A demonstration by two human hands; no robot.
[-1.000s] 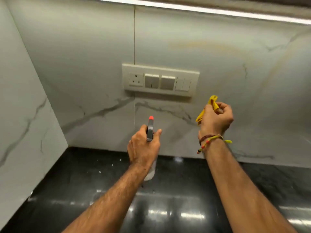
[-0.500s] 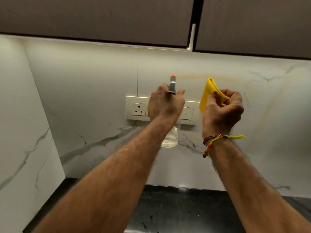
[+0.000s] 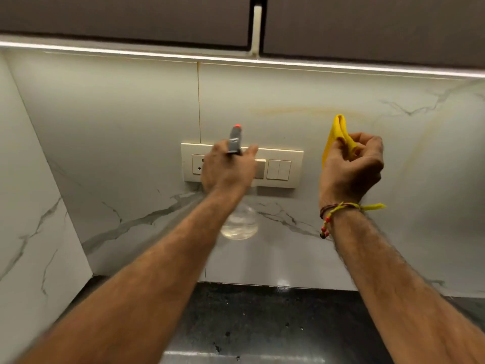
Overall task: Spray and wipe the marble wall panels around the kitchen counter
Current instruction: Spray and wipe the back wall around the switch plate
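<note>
A person's 2 bare arms reach toward the white, grey-veined marble wall panel [image 3: 131, 132] above a black speckled stone kitchen counter [image 3: 262, 319]. The left hand [image 3: 228, 169] grips the neck of a clear plastic spray bottle with a grey trigger head and orange nozzle tip [image 3: 235, 139]; its fingers are curled round the head, and the nozzle points at the wall. The bottle's rounded clear base hangs below the wrist, with a little liquid showing. The hand is blurred, and it hides part of a cream rectangular switch plate [image 3: 279, 168] fixed to the panel, with 1 socket at its left end and rocker switches to the right.

The right hand [image 3: 351, 169] is raised just right of the switch plate, fingers curled round a folded yellow cleaning cloth [image 3: 337, 135] that stands up out of the fist, close to the wall; whether the cloth touches the marble cannot be told. A red, brown and yellow braided thread bracelet [image 3: 338, 210] circles the right wrist.

A faint yellowish arc-shaped stain [image 3: 301, 109] crosses the panel above the switch plate. A second marble panel [image 3: 29, 206] meets the back wall at the counter's left corner. Dark brown matte upper cabinets [image 3: 126, 19] hang above, with a lit white strip light [image 3: 131, 49] along their lower edge.
</note>
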